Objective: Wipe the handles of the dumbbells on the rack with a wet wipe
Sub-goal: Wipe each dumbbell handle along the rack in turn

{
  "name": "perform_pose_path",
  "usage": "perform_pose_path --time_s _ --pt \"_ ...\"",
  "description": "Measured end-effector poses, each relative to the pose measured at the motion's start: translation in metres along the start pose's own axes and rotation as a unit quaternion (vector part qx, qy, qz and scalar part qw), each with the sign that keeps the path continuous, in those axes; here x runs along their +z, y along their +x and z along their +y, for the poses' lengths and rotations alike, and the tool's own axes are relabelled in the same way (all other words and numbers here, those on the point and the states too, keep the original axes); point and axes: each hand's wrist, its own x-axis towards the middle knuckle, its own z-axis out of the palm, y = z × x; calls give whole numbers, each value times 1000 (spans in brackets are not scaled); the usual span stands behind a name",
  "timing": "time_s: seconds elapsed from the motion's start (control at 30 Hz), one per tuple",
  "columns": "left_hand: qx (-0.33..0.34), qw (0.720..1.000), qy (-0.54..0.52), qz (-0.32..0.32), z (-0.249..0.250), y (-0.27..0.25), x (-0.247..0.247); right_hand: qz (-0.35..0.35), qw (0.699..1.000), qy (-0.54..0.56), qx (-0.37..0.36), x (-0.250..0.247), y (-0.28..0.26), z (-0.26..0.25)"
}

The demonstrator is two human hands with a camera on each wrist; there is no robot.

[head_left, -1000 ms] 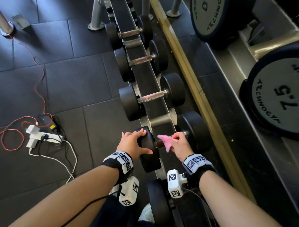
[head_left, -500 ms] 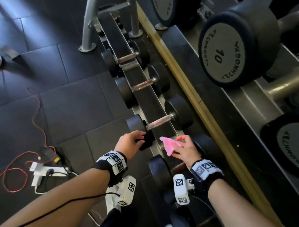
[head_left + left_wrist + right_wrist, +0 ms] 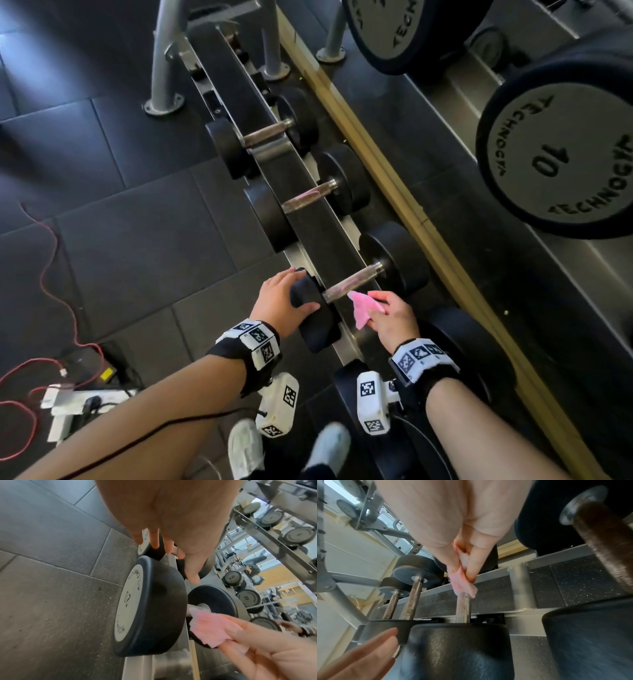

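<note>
Step in hand: pink wet wipe (image 3: 363, 307) brought to near end of dumbbell handle (image 3: 354, 283) on rack (image 3: 310, 219) — wrap and rub along bar judged next. Wipe pinched by right hand (image 3: 390, 317), at or just beside bar. Left hand (image 3: 278, 305) spread, fingers laid over black end weight (image 3: 310, 310)

Head view looks steeply down along the rack (image 3: 308, 219); both wrist views sit close, low, sharing the same dumbbell (image 3: 150, 605) handle (image 3: 463, 608).
</note>
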Motion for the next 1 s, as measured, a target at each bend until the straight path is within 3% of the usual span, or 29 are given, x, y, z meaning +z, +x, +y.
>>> perform_pose_path --time_s 0.1,0.23,0.37,0.47,0.63,0.7,0.87,1.0 --pt "-35 998 -45 -24 0 11 5 9 999 -19 -26 5 15 -6" --pt "-68 994 -85 -5 -7 15 9 41 992 -49 -106 5 33 -26" --pt "-68 994 -87 -1 -9 17 9 64 958 -157 -232 6 49 -31" --pt "-71 994 -89 -1 -10 18 9 47 929 -238 -278 11 56 -26" --pt "-75 994 -75 -13 -10 22 4 -58 880 -414 -227 13 64 -9" --pt "-71 995 -72 -16 -10 23 4 -103 852 -444 -256 11 68 -6" --pt "-72 995 -72 -10 -11 25 4 -102 875 -398 -255 15 55 -11" --pt "-73 995 -70 -9 -10 25 3 -148 844 -447 -256 34 34 -21"
